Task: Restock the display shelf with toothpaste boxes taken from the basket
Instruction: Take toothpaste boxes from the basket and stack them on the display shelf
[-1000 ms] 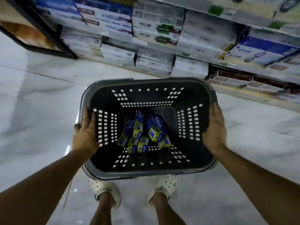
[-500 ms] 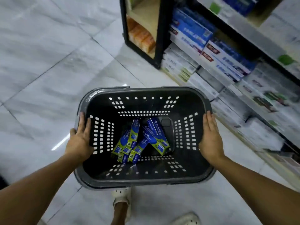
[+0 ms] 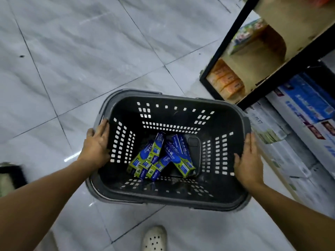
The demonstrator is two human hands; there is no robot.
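Note:
A dark grey plastic basket (image 3: 181, 201) with perforated walls hangs above the floor between my hands. Several blue and green toothpaste boxes (image 3: 159, 158) lie jumbled on its bottom. My left hand (image 3: 96, 145) grips the left rim, fingers curled over the edge into the basket. My right hand (image 3: 248, 160) holds the right rim, its fingers lying along the outer wall. The display shelf (image 3: 297, 134) with stacked white and blue boxes runs along the right edge.
A black-framed wooden shelf unit (image 3: 241, 69) with orange packs stands at the upper right, close to the basket's far corner. Grey marble floor tiles (image 3: 72, 60) spread to the left. My white shoe (image 3: 154, 238) shows below. A dark object (image 3: 9, 176) sits at far left.
The view has swung left, so the shelves slid from the top to the right edge. The basket stayed between both hands, and the boxes shifted slightly inside it.

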